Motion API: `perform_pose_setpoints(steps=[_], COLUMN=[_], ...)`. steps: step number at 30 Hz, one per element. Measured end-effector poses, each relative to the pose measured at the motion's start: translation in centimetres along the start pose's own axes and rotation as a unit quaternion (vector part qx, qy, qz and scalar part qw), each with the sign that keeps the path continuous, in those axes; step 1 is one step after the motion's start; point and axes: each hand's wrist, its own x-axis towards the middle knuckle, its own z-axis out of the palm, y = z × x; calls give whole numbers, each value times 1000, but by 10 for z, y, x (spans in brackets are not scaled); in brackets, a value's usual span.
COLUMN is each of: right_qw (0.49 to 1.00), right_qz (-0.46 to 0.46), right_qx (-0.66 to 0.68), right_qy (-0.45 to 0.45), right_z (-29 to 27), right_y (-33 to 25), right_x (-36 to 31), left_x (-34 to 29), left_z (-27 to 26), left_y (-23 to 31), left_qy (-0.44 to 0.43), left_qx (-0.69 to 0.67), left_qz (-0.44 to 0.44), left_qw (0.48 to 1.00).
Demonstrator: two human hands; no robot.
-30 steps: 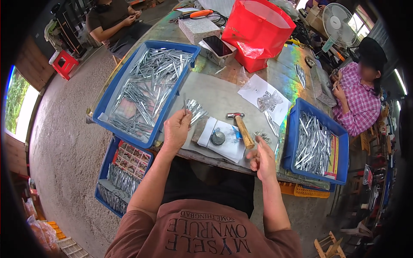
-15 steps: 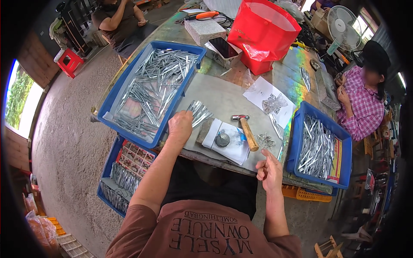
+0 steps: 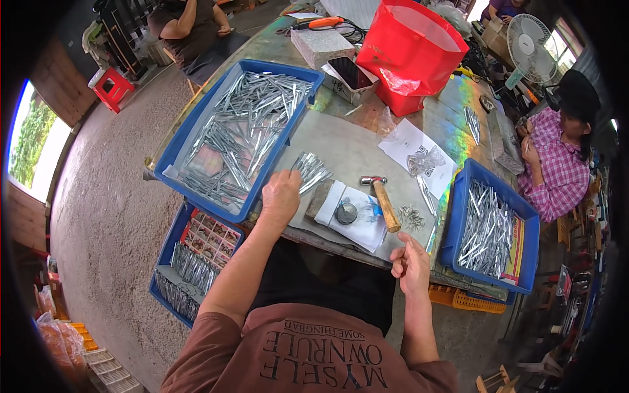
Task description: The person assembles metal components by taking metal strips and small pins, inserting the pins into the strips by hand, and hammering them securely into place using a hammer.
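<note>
We see a workshop with a rough concrete floor (image 3: 98,216), and across the middle of the frame a work table (image 3: 436,101), partly covered by a grey sheet (image 3: 354,147).

Left of the centre, our left hand (image 3: 282,196) has its fingers bent and drawn together at the lower left end of a bundle of metal strips (image 3: 314,170). The back of the hand hides the fingertips, so we cannot tell if they are clamped on it. Our right hand (image 3: 411,262), right of the centre and lower, has the index finger stretched out and the others curled; we see nothing in it.

We judge each strip to be light, stiff and rather slippery, and not fragile; the whole bundle could slide apart, so it is best to take it across its middle. The strips are thin, straight and silvery, spread like a fan at the upper end.

Just right of the bundle there is a white pad (image 3: 365,229) with a dark round piece (image 3: 346,211) on it, then a hammer (image 3: 384,203) and small metal bits (image 3: 411,217). Further outward, a left blue tray (image 3: 208,204) and a right blue tray (image 3: 481,278) hold many similar strips.
</note>
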Motion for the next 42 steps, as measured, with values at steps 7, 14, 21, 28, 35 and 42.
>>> perform_pose_setpoints(steps=[7,14,21,28,35,42], right_qw=[1000,1000,1000,999,998,990], right_qz=[-6,-5,-8,-9,-32,-122], right_qx=[-3,-15,-26,-40,-45,-58], right_qy=[1,0,-6,-13,8,36], right_z=[-3,0,4,9,5,12], right_y=[0,4,5,5,1,-4], right_x=[-1,-4,-6,-9,-14,-19], left_x=[8,22,29,28,13,-9], left_z=[-53,-62,-59,-55,-73,-98], left_y=[-3,-79,-97,-111,-85,-26], left_qy=[95,-108,-200,-205,-79,-95], left_qx=[-70,83,114,47,-57,-348], left_qz=[8,-220,-276,-347,-261,-169], left_qw=[993,966,933,914,960,917])
